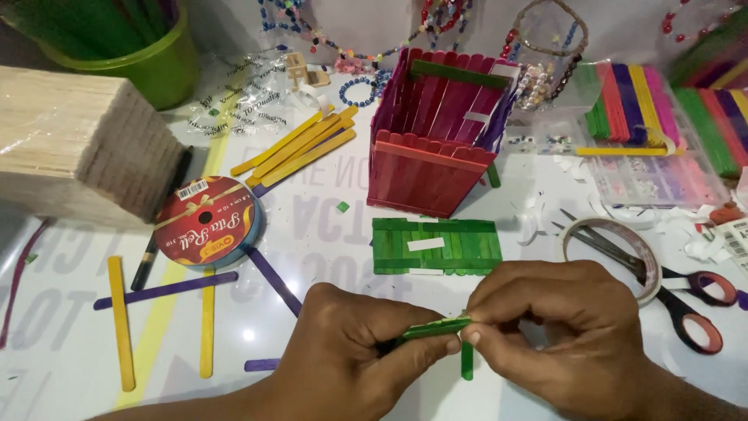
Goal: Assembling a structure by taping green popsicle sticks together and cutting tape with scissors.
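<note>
My left hand (354,355) and my right hand (557,327) meet low in the middle of the view, both pinching a small bundle of green craft sticks (432,327). One green stick (467,360) hangs down from the bundle. Just beyond my fingers lies a flat panel of green sticks (460,242) with white tape strips on it. Behind that stands an open box of red and purple sticks (436,148) with a green stick across its top.
Scissors (678,292) and a tape roll (615,234) lie right. A ribbon spool (206,222), loose yellow sticks (300,148) and purple sticks (167,288) lie left. A plain stick block (78,148), green cup (148,54), beads (538,74) and coloured stick bundles (631,105) sit behind.
</note>
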